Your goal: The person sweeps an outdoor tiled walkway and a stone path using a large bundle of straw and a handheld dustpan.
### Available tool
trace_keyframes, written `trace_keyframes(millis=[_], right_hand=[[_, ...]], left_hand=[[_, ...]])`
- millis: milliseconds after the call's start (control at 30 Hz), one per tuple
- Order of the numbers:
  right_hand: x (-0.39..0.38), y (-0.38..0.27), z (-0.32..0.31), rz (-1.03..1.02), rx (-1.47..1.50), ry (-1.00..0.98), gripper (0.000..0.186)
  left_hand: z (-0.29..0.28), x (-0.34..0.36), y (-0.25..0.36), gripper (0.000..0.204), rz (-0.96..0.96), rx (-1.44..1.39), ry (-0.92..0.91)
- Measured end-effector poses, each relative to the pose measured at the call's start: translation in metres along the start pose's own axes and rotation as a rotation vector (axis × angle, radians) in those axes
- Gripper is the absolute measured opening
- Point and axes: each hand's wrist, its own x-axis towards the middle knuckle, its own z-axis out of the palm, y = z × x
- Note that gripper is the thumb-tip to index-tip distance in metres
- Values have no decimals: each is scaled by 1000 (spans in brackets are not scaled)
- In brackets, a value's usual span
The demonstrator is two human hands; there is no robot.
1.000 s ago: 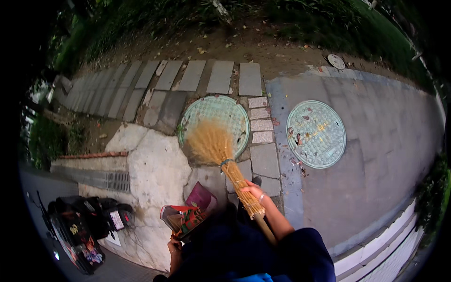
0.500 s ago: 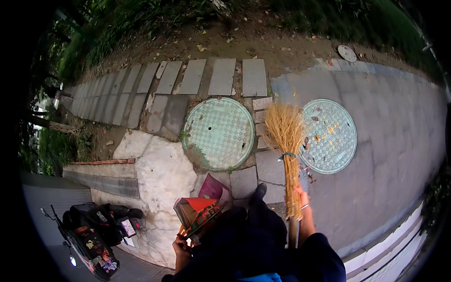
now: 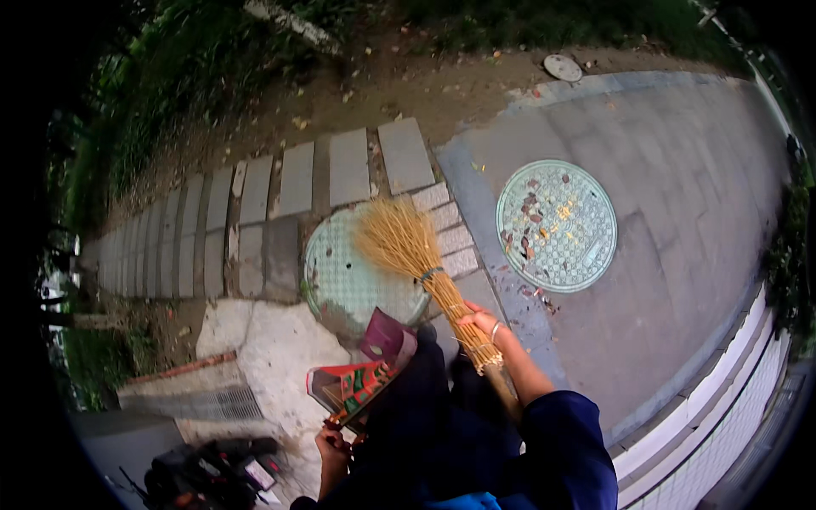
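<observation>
Straw bristles (image 3: 396, 234) overlie the upper right part of the left manhole cover (image 3: 336, 276) in the head view, the only view supplied. Half a second earlier, the same bristles were beside the left edge of the right manhole cover (image 3: 588, 242); the broom (image 3: 450, 302) has since swung leftward, and the camera view has turned with it. Bristle tips at the left side are blurred, which indicates motion. Contact between tips and cover cannot be confirmed.

Right hand (image 3: 484, 323): fingers closed around the bound stalks, below the dark tie (image 3: 432, 274). Broom position: tilted, bristles up and to the left, handle running down toward the right forearm.

Left hand (image 3: 332, 444): closed on the near end of a red-and-green container (image 3: 371, 381), held beside the legs. A maroon panel (image 3: 388, 337) stands just beyond it; whether the two are joined cannot be determined.

Meaning for the sweeping, as a judgement: the stroke has crossed to the container's side, but collection appears incomplete. Brown leaves (image 3: 530, 207) and yellow fragments (image 3: 563, 210) lie on the right cover, with further debris (image 3: 539, 297) just beside its lower edge.
</observation>
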Motion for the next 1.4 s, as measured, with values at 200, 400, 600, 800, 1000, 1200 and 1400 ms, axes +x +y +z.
trace_keyframes(millis=[200, 400, 600, 800, 1000, 1200, 1400], right_hand=[[10, -31, -81, -89, 173, 222, 82], [-51, -15, -62, -319, 375, 372, 80], [-184, 12, 12, -421, 655, 420, 69], [-287, 78, 18, -472, 801, 774, 67], [-372, 226, 49, -474, 1036, 1033, 52], [-359, 350, 103, -350, 1446, 1123, 24], [-219, 390, 194, -395, 1678, 923, 38]], left_hand=[[-8, 50, 21, 22, 25, 78, -155], [21, 102, 50, 8, 75, 135, -245], [95, 88, 100, 23, 132, 326, -192], [162, 112, 152, 18, -74, 400, -171], [205, 104, 184, 19, 11, 520, -286], [290, 109, 216, 11, 66, 597, -329], [356, 135, 259, 9, 135, 773, -402]])
